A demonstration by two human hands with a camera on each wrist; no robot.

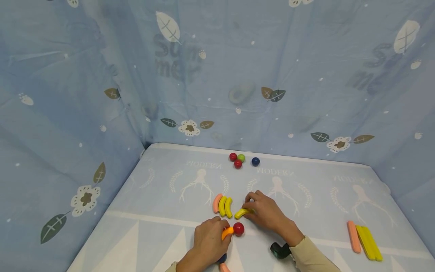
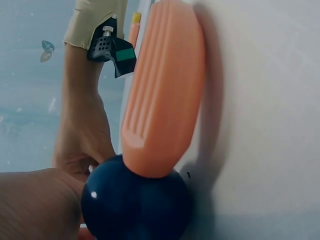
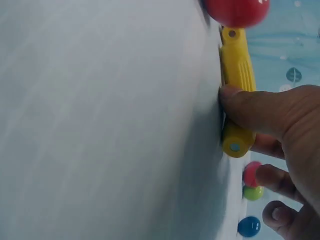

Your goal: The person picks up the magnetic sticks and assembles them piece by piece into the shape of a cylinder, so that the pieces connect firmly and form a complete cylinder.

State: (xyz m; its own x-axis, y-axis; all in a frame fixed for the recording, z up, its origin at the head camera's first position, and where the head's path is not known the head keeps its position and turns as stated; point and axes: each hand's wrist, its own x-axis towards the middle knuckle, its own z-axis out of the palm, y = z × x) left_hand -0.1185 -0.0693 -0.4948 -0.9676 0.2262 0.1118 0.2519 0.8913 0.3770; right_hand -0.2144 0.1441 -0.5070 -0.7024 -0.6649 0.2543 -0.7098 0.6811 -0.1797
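Note:
My right hand point(image 1: 266, 212) pinches a yellow curved magnetic stick point(image 1: 242, 213) between thumb and fingers; in the right wrist view this yellow stick point(image 3: 239, 65) lies along the tabletop, its far end at a red ball. My left hand point(image 1: 211, 237) has its fingers curled around an orange curved stick point(image 1: 227, 232), whose tip meets a red ball point(image 1: 239, 229). Below the left palm is a dark blue ball point(image 1: 222, 258), with a salmon stick point(image 1: 224, 267) against it. The left wrist view shows that blue ball point(image 2: 135, 205) and salmon stick point(image 2: 167, 85) up close; the left fingertips are hidden there.
One salmon curved stick point(image 1: 217, 203) and two yellow curved sticks point(image 1: 225, 207) lie beyond the left hand. Red, green and blue balls point(image 1: 255, 161) sit near the back edge. Straight salmon point(image 1: 354, 237) and yellow sticks point(image 1: 369, 243) lie at the right.

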